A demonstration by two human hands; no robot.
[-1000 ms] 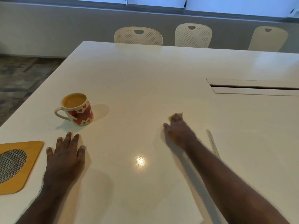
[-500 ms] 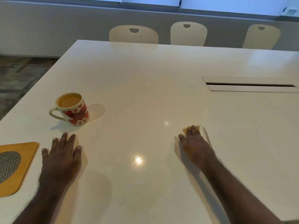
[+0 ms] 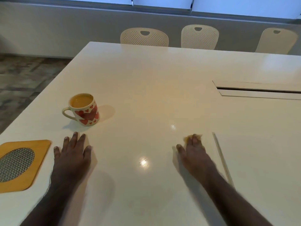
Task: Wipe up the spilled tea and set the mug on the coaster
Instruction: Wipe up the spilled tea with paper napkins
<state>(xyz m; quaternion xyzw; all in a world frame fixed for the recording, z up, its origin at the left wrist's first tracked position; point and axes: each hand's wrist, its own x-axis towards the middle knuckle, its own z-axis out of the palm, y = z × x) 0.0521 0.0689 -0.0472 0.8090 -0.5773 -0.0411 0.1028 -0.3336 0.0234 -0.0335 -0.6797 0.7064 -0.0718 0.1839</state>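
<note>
- The right hand [image 3: 193, 154] presses flat on the white worktop [image 3: 162, 82], out in its open middle and just left of a seam that runs toward the near edge. Its fingers [image 3: 194, 141] lie fairly straight over a small tea-stained wad, seemingly tissue or cloth [image 3: 187, 138], of which only a yellowish edge shows at the fingertips. A flat palm spreads pressure across the wad, which suits wiping.
- The hand is blurred, so I cannot tell whether any fingers curl round the wad or merely press it down.
- I can make out no puddle of tea on the glossy surface; by my reading the wiping is well along or nearly done.
- The left hand [image 3: 71, 154] rests palm down, fingers spread and holding nothing, near the left edge. It probably braces the body during the reach, and it sits handy between the two things it must deal with afterwards.
- The heart-patterned mug [image 3: 83, 110] stands upright beyond that hand, handle toward the left edge, close to full of milky tea. Being so full, it will want a level, slow lift.
- The wooden coaster with a metal mesh inset [image 3: 21, 165] lies unoccupied at the near left edge, just beside the left hand, so the mug step is not yet done.
</note>
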